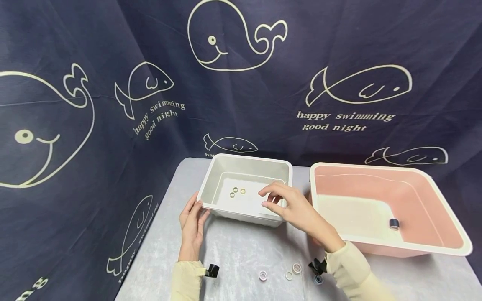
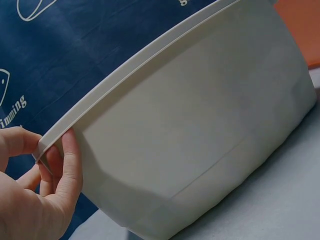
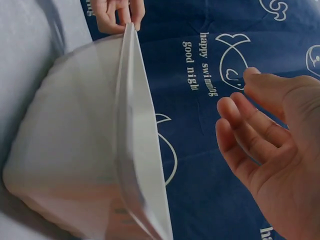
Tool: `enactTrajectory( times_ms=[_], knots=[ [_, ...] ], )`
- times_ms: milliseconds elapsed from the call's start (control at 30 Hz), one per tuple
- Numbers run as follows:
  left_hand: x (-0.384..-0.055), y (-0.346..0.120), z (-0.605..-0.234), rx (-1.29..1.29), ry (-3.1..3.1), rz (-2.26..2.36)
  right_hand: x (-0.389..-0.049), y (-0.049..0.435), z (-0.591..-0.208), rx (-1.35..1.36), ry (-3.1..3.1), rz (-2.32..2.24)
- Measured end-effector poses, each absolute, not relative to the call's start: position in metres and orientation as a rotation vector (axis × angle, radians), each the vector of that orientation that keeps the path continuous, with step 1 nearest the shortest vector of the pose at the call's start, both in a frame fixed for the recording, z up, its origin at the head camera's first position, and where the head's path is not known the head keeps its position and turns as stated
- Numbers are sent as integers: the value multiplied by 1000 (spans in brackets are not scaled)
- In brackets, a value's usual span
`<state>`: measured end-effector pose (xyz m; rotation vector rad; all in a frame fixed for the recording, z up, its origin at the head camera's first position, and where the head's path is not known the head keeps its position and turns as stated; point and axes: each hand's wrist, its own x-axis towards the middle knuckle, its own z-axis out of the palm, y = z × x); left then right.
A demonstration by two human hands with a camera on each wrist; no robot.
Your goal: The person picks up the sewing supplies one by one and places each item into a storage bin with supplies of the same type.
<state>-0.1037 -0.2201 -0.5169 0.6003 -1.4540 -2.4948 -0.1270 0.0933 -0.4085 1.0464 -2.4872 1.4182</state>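
Note:
My left hand (image 1: pixel 193 223) grips the near-left corner of a light grey plastic bin (image 1: pixel 241 214), thumb and fingers on the rim. In the left wrist view, the fingers (image 2: pixel 72 165) pinch that rim from above and below. Inside the bin lie three small rings (image 1: pixel 242 191), two greenish and one yellowish, resembling little tape rolls. My right hand (image 1: pixel 293 205) hovers over the bin's right side, its fingers loosely bent and thumb apart. Between them nothing shows, and the right wrist view also has that hand (image 3: pixel 280 145) holding nothing above rim height.
Right of the grey bin stands a larger pink bin (image 1: pixel 414 188) with a dark blue roll (image 1: pixel 393 224) inside. Several small rolls lie on the table's near part, among them a pinkish one (image 1: pixel 262 275) and a blue one (image 1: pixel 318 279). A dark blue curtain (image 1: pixel 256 104) hangs behind.

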Motion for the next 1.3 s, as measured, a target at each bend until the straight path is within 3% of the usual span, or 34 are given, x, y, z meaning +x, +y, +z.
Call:
enactTrajectory(
  times_ms=[500, 900, 1300],
  knots=[
    [-107, -222, -516, 614, -1440, -2505, -96, 96, -439, 1165, -2305, 1699],
    [-104, -219, -519, 618, -1428, -2511, -66, 108, -479, 1357, -2205, 1617],
    [-106, -219, -519, 620, -1427, -2508, -47, 139, -514, 1152, -2375, 1386]
  ],
)
